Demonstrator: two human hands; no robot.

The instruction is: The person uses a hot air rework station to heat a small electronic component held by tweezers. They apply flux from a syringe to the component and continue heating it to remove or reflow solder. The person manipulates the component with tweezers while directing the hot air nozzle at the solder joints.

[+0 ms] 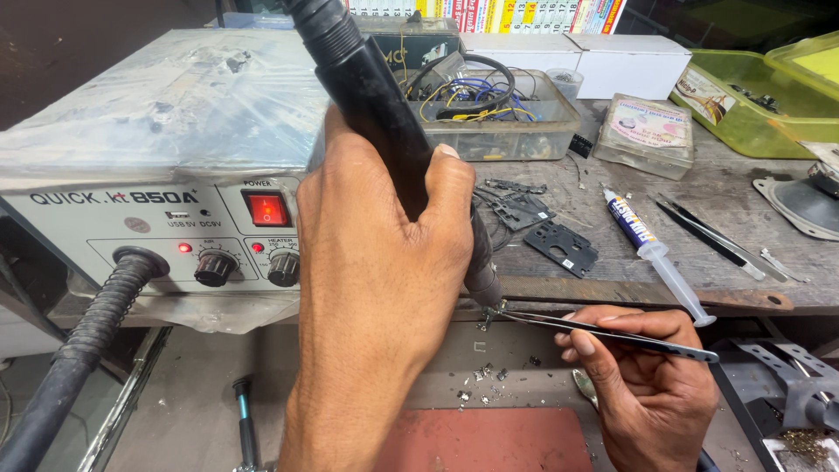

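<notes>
My left hand (pixel 376 288) grips a black hot-air handpiece (pixel 384 114), held upright with its metal nozzle (pixel 485 284) pointing down at the bench edge. My right hand (pixel 647 376) holds slim metal tweezers (pixel 603 330), their tips reaching left to a tiny part (pixel 491 313) right under the nozzle. The tweezer tips and nozzle nearly touch. What the tips pinch is too small to make out.
A grey rework station (pixel 175 175) with a lit red switch and two knobs stands at the left, its ribbed hose (pixel 79 350) hanging down. On the bench lie a syringe (pixel 655 253), black plates (pixel 559 246), spare tweezers (pixel 717 240), a tray of wires (pixel 498 114) and green boxes (pixel 760 105).
</notes>
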